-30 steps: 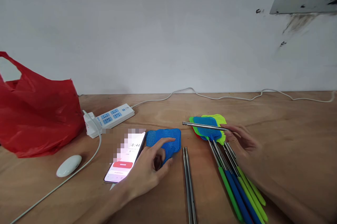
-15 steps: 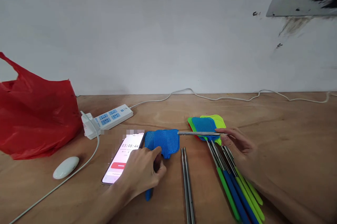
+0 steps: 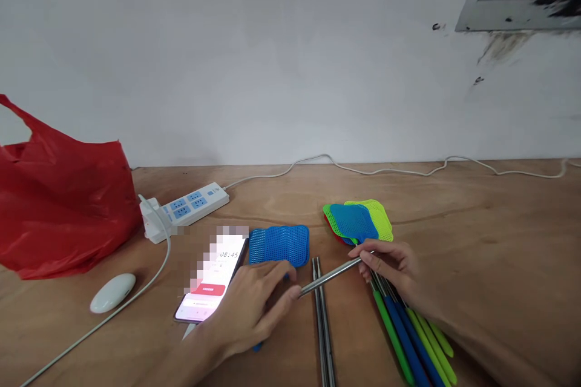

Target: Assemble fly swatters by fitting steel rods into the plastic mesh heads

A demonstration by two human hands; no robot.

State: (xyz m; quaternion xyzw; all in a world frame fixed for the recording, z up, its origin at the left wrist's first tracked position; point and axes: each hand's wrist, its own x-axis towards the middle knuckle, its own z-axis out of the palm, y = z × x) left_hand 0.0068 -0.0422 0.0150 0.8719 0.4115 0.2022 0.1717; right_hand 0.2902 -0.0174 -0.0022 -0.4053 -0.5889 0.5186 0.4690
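Observation:
My left hand [image 3: 254, 308] rests on the neck of a loose blue mesh swatter head [image 3: 279, 244] and covers its lower part. My right hand [image 3: 390, 266] pinches a thin metal rod [image 3: 331, 277] whose far tip points at my left fingertips. Two more metal rods [image 3: 321, 314] lie side by side on the wooden table [image 3: 476, 229]. A pile of assembled fly swatters [image 3: 358, 222] with green and blue handles [image 3: 411, 344] lies under my right wrist.
A phone [image 3: 211, 284] with a lit screen lies beside my left hand. A white mouse [image 3: 112, 292], a power strip [image 3: 186, 206] with cables and a red plastic bag [image 3: 59, 205] are on the left. A white wall closes the back.
My right hand has dropped the rod from above the swatter pile and swung its tip down and left to my left fingers. My left hand slid down the blue head.

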